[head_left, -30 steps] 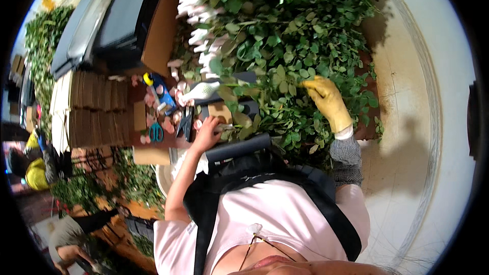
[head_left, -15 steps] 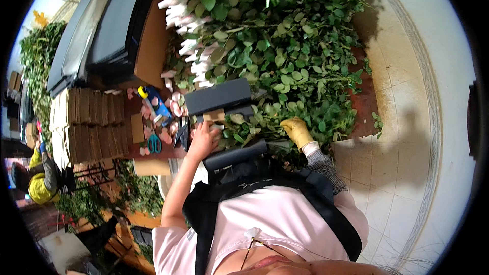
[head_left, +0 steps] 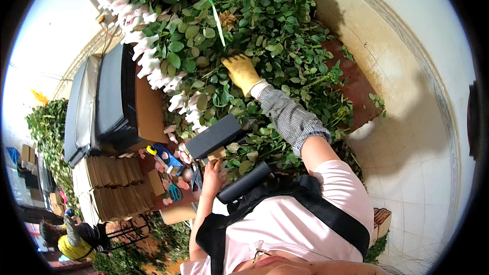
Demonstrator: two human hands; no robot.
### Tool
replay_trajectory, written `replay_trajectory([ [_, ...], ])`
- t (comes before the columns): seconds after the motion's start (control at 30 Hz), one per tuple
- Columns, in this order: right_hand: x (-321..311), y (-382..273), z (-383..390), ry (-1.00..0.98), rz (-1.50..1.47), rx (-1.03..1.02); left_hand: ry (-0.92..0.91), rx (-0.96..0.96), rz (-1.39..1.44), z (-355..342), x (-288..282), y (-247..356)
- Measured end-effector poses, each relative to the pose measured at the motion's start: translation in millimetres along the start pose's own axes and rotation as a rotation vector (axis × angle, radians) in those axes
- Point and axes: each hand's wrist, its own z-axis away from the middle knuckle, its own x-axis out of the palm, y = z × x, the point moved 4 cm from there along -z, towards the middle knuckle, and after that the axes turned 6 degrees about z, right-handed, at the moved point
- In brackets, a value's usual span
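My right hand [head_left: 242, 74], in a yellow glove with a checked sleeve above it, reaches far onto a big pile of leafy rose stems [head_left: 285, 46]. Its fingers are stretched out over the leaves. Pale pink rose heads in white sleeves [head_left: 153, 66] line the pile's left side. My bare left hand [head_left: 211, 177] stays close to me, fingers curled beside a small cardboard piece [head_left: 217, 154]; what they hold is hidden. A dark foam block [head_left: 214, 136] lies just beyond it, and a black roll-shaped pad [head_left: 244, 182] lies to its right.
Teal-handled scissors [head_left: 174, 192], a blue box [head_left: 168, 159] and loose petals lie left of my left hand. Stacked cardboard [head_left: 114, 186] and tall dark sheets [head_left: 117, 94] stand further left. A person in yellow [head_left: 76, 244] works at the lower left. A tiled floor borders the right.
My right hand has moved from the near leaves far forward and left onto the pile. My left hand remains by the cardboard piece. The whole view has turned.
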Motion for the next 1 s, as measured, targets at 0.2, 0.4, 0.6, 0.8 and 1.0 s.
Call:
replay_trajectory([
  [0.2, 10.2, -31.7, 3.3, -0.407, 0.219, 0.035, -0.045, -0.024, 0.094, 1.5, 5.9, -7.4],
  [0.4, -37.9, -35.9, 57.5, -0.437, 0.312, -0.173, -0.061, -0.157, -0.040, 2.1, 0.3, 2.0],
  [0.6, -31.3, -11.1, 65.7, -0.313, 0.388, -0.196, -0.087, -0.059, 0.063, -4.5, 8.2, -13.4],
  [0.8, -13.7, 5.9, 68.9, -0.161, 0.250, -0.139, 0.095, 0.081, 0.000, 11.4, 11.5, -25.6],
  [1.0, 46.9, 37.8, 108.9, -0.477, -0.265, 0.009, 0.034, -0.010, 0.062, 5.3, 5.1, -3.1],
])
